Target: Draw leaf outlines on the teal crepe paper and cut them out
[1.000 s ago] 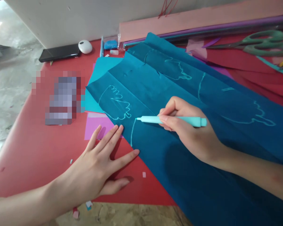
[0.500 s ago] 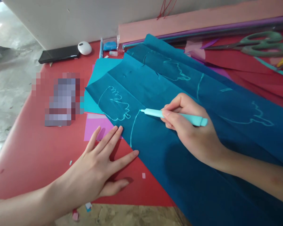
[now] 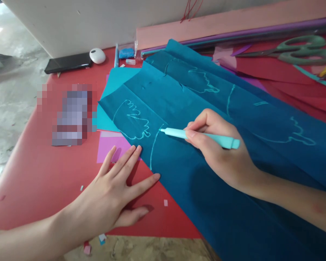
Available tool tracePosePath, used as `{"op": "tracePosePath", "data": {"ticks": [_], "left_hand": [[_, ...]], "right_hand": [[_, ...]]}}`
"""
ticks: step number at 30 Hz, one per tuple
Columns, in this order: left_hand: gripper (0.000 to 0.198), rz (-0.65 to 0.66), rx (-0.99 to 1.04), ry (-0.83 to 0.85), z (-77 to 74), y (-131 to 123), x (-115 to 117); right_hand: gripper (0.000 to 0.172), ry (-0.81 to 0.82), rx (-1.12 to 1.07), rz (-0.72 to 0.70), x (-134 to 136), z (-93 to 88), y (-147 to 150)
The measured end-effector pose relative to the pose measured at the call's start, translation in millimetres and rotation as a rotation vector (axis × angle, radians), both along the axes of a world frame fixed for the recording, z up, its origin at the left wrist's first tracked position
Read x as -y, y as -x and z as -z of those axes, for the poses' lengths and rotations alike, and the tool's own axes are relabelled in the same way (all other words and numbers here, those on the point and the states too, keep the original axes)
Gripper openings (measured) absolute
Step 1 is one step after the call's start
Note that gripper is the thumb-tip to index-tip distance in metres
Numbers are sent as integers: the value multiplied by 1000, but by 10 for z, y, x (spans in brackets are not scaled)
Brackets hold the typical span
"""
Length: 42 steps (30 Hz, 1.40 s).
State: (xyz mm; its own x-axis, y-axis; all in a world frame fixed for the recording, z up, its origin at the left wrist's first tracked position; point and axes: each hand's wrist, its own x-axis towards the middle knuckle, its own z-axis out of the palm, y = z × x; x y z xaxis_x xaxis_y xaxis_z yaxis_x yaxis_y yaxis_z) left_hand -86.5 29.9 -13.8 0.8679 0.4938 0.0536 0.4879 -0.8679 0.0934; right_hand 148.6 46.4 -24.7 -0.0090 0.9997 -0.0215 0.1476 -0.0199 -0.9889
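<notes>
R hand [image 3: 220, 156] clamped on the pen [image 3: 176, 133], thumb & fingers closed round its barrel. Tip end pokes out L of the grip; butt end runs back R over the thumb side of the hand. Tip is at the upper end of 1 curved line [image 3: 153, 148] on the big blue sheet [image 3: 179, 163]; can't tell if it's touching or just above. Sheet lies under R hand, creased, w/ more light-colored outlines drawn on it.

L hand [image 3: 114, 192] palm down, fingers spread apart, no grip on anything. Index tip is on the sheet's near L edge, 2 more tips close by at the same edge; little finger is over purple paper [image 3: 104, 152]. Pen is to the R of L hand, well clear of it.

Scissors [image 3: 306, 47] at far R, black phone [image 3: 67, 62] at far L, both on red tabletop [image 3: 29, 188].
</notes>
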Motion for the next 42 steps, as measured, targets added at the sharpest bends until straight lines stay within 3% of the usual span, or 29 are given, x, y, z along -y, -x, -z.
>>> {"op": "tracePosePath", "data": {"ticks": [34, 42], "left_hand": [[45, 14, -27, -4, -10, -5, 5], [44, -16, -3, 5, 2, -6, 29]], "right_hand": [[22, -39, 69, 96, 28, 16, -17], [17, -141, 11, 110, -14, 79, -27]]}}
